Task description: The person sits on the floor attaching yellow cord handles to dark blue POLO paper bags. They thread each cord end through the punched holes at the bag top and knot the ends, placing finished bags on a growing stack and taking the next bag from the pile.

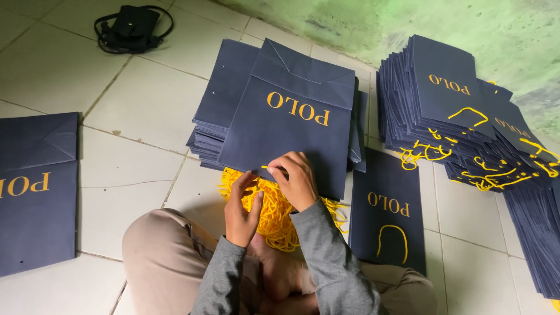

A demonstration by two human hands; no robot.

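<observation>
A flat navy paper bag (291, 125) with gold lettering lies on top of a stack in front of me. My right hand (298, 179) pinches a yellow cord at the bag's near edge. My left hand (242, 210) is just below it, fingers curled around the same yellow cord end. Under both hands sits a pile of yellow cords (279, 217) on the floor. My crossed legs in beige trousers fill the bottom of the view.
A tall stack of navy bags with yellow cord handles (449, 99) fans out at the right. One finished bag (388, 216) lies by my right knee. Another navy bag (36, 186) lies at the left. A black pouch with strap (133, 26) rests at the top left on the white floor tiles.
</observation>
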